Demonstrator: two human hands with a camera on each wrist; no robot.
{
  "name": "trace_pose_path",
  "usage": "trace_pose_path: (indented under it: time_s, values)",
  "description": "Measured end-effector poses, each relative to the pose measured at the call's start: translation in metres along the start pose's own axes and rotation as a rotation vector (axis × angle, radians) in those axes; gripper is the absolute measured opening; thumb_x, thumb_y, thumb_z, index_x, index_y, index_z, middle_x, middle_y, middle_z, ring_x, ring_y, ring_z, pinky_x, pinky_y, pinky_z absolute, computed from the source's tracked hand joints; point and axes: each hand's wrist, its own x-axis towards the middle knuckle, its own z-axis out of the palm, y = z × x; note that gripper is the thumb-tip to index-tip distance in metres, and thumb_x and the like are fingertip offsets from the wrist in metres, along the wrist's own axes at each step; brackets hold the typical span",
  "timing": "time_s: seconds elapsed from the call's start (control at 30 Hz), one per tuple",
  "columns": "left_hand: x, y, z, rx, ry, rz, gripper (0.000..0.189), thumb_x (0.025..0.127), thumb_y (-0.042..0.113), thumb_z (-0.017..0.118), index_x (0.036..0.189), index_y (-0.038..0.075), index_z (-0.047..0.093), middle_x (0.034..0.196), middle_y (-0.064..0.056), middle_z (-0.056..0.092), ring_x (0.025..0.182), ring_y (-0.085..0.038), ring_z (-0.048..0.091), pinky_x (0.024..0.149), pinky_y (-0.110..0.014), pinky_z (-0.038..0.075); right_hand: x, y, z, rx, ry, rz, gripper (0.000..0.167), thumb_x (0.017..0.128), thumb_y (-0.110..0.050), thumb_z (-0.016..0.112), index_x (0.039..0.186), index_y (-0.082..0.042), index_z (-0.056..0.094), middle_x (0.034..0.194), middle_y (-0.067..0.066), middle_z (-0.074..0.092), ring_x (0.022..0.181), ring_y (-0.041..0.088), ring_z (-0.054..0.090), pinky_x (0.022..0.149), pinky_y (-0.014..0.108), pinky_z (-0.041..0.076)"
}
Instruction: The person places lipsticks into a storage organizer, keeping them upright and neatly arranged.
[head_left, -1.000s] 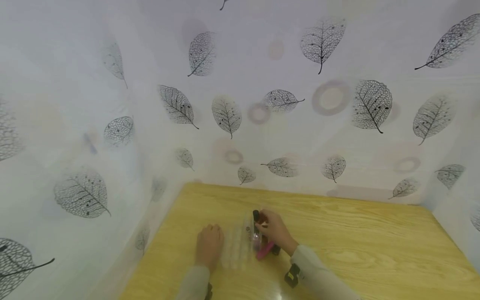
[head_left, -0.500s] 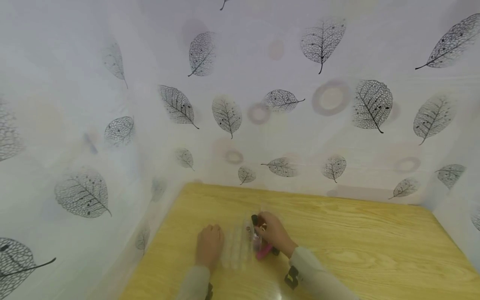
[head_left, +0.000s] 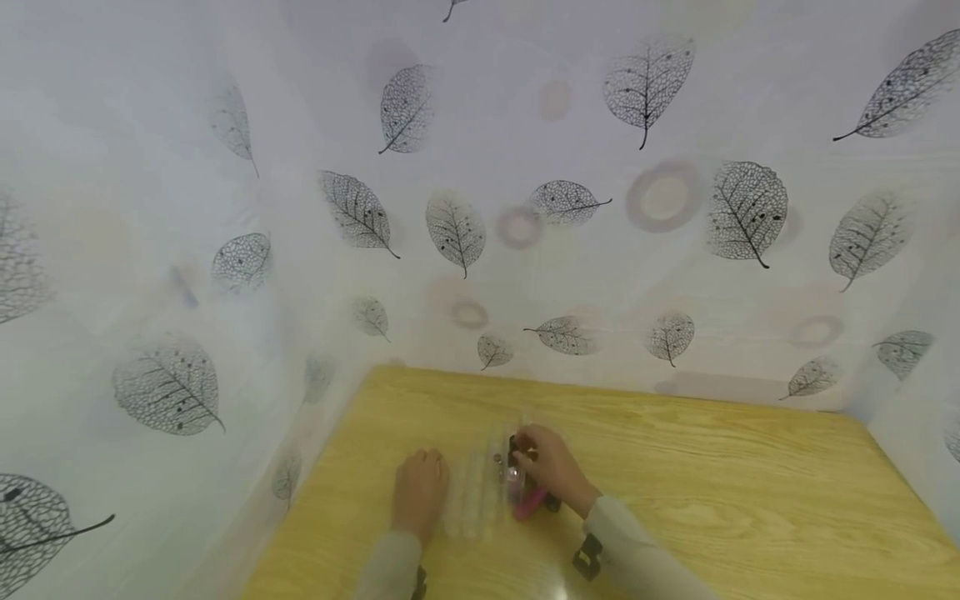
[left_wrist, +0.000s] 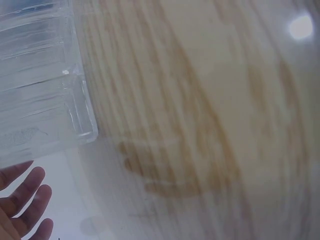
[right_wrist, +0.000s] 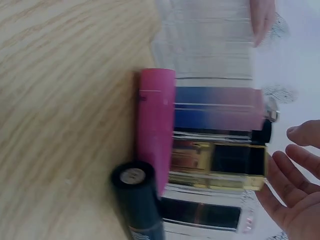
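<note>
A clear plastic organizer (head_left: 471, 498) with parallel compartments stands on the table between the hands. My left hand (head_left: 422, 493) lies along its left side; in the left wrist view the relaxed fingers (left_wrist: 31, 197) are right at its edge. At its right side, my right hand (head_left: 553, 462) is over a black-capped tube (head_left: 513, 448). The right wrist view shows the fingers spread, fingertips right at the end of a gold-and-black lipstick (right_wrist: 235, 161) in a compartment. Beside that lipstick sits a blue-to-pink lipstick tube (right_wrist: 217, 109); on its other side is a dark tube (right_wrist: 200, 212).
A pink tube (right_wrist: 156, 120) lies across the organizer's near ends, with a dark green-black tube (right_wrist: 137, 200) against it. The wooden table (head_left: 735, 483) meets a pale leaf-printed sheet (head_left: 585, 267) at the back and sides.
The black-capped tube has gone from sticking up, through a tilt, to lower down in the organizer. My right hand has dropped slightly with it. My left hand has stayed in place.
</note>
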Motion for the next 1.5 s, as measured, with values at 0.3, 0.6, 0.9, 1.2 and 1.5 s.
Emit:
trace_pose_path:
  time_s: [0.3,0.6,0.9,1.2,1.5]
  values:
    - [-0.002,0.001,0.002,0.036,0.052,0.058,0.013,0.088,0.020,0.057,0.085,0.010,0.064,0.075,-0.002,0.058,0.067,-0.015,0.053,0.062,-0.033,0.047,-0.020,-0.008,-0.031,-0.048,0.110,-0.107,0.017,0.078,0.001,0.069,0.094,-0.001,0.061,0.088,0.006,0.065,0.080,0.019,0.064,0.074,0.036,0.055]
    - [-0.003,0.003,-0.005,-0.002,0.060,0.031,0.014,0.089,0.019,0.056,0.084,0.009,0.065,0.074,-0.004,0.059,0.067,-0.017,0.054,0.062,-0.035,0.046,-0.050,0.005,-0.042,-0.168,-0.059,-0.167,0.019,0.076,-0.003,0.071,0.093,-0.003,0.063,0.089,0.005,0.065,0.079,0.018,0.063,0.073,0.031,0.055]
    - [-0.002,0.000,-0.003,0.022,0.043,0.039,0.015,0.089,0.020,0.055,0.081,0.010,0.063,0.070,-0.002,0.056,0.062,-0.014,0.050,0.057,-0.030,0.043,-0.058,0.033,-0.033,-0.401,-0.119,-0.350,0.027,0.071,-0.007,0.076,0.095,-0.006,0.065,0.095,0.006,0.066,0.085,0.018,0.064,0.076,0.029,0.055]
    - [-0.003,0.001,-0.004,0.035,0.061,0.062,0.014,0.089,0.020,0.057,0.080,0.010,0.062,0.069,-0.001,0.054,0.061,-0.012,0.048,0.056,-0.029,0.042,-0.058,0.052,-0.028,-0.488,-0.122,-0.405,0.021,0.071,0.000,0.072,0.091,-0.006,0.067,0.090,0.004,0.067,0.083,0.016,0.064,0.076,0.026,0.055]
    - [-0.004,0.003,-0.005,0.024,0.080,0.062,0.015,0.089,0.019,0.056,0.079,0.010,0.063,0.069,-0.001,0.056,0.062,-0.013,0.050,0.057,-0.030,0.043,-0.055,0.053,-0.029,-0.545,-0.155,-0.421,0.022,0.069,0.001,0.072,0.090,-0.008,0.068,0.089,0.001,0.067,0.083,0.015,0.062,0.077,0.028,0.054]
